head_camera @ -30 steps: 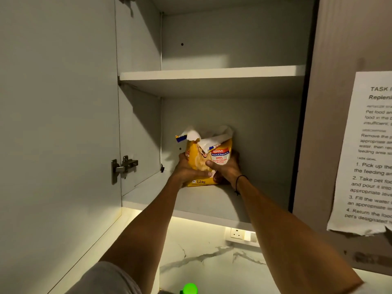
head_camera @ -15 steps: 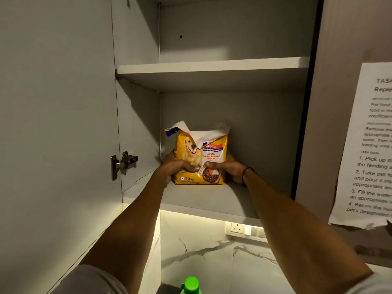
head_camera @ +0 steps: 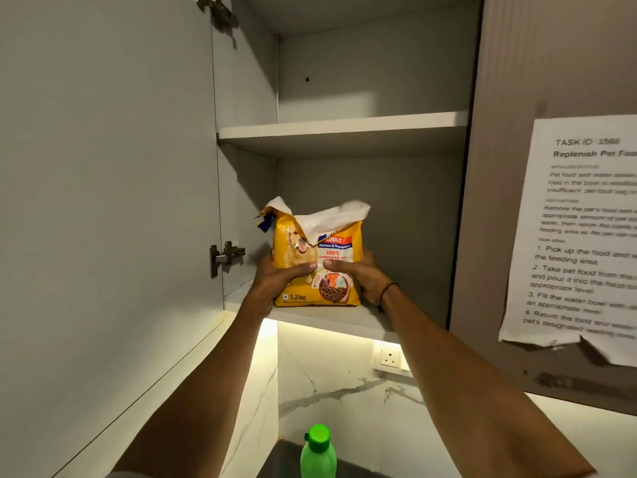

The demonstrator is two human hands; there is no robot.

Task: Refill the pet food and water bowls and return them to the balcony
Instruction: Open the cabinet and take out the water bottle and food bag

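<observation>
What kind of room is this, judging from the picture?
Probably a home kitchen: a wall cupboard holding a dog food bag, a marble-look wall with a socket, and a green bottle.

Yellow pet food bag (head_camera: 317, 260), torn open at top, upright on lower cabinet shelf (head_camera: 362, 319)

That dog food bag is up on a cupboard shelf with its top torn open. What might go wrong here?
The food bag has a ragged open top, so tilting it while both hands, left hand and right hand, lift it off the shelf could spill kibble. The green bottle stands directly below and might get knocked.
</observation>
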